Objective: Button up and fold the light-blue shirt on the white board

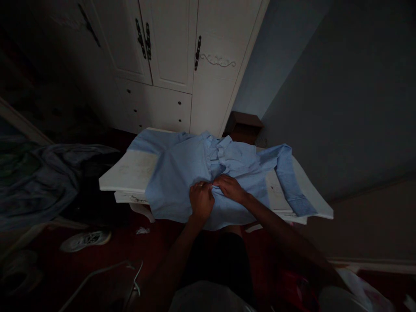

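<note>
In a dim room, on our white table (pixel 130 171) at mid-frame, the blue shirt (pixel 182 173) lies collar-away; our left hand (pixel 201 200) and right hand (pixel 231 188) both pinch its front placket.

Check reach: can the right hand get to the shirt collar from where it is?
Probably yes. The right hand rests on the shirt front, just below the collar, and nothing lies between them on the table.

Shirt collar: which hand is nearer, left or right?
Right, narrowly. The right hand rests on the shirt front just below the collar. The left hand lies beside it, touching it, lower on the fabric and further from the collar.
</note>
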The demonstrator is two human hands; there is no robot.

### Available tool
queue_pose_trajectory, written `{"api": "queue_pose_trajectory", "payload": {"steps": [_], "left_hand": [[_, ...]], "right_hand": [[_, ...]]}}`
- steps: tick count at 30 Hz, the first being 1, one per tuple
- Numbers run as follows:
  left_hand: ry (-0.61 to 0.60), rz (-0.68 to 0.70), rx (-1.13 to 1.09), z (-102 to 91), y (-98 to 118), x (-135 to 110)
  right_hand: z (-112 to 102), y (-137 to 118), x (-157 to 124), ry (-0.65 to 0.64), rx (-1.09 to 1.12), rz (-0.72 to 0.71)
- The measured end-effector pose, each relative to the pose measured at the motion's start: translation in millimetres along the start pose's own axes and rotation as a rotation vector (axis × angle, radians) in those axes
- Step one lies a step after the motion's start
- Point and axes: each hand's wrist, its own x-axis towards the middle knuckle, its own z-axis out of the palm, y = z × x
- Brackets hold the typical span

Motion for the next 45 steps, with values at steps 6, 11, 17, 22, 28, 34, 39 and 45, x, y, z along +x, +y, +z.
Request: {"api": "queue_pose_trajectory", "payload": {"steps": [6, 11, 17, 22, 28, 34, 39, 45], "left_hand": [[0.044, -0.012, -0.054, 0.3, 0.4, -1.4], [0.126, -0.044, -0.172, 3.0, -2.1, -0.8], [0.172, -0.044, -0.284, 7.1, -6.1, 0.8], [0.177, -0.024, -0.292, 8.1, -7.0, -1.5], [0.163, 0.028, -0.316, 8.8, -11.3, -1.8], [0.154, 0.070, -0.335, 4.1, -13.5, -2.0], [0.175, 0.001, -0.469, 3.4, -14.6, -1.3], [0.166, -0.156, -0.734, 7.6, -16.7, 2.1]], "right_hand": [[-12.1, -17.4, -1.4, 0.121, -0.024, 0.204], [-23.5, -43.8, -0.9, 0.210, 0.202, 0.498], [-12.7, -53.5, 4.0, 0.108, 0.819, 1.012], [-17.7, -54.0, 12.9, 0.100, 1.001, 1.168], [-22.9, -53.2, 19.4, 0.064, 1.019, 1.213], [-20.5, -54.3, 19.6, 0.039, 1.060, 1.251], [-15.7, -51.7, 15.8, 0.064, 1.090, 1.210], [-12.8, -54.3, 14.8, 0.077, 1.063, 1.195]]}}
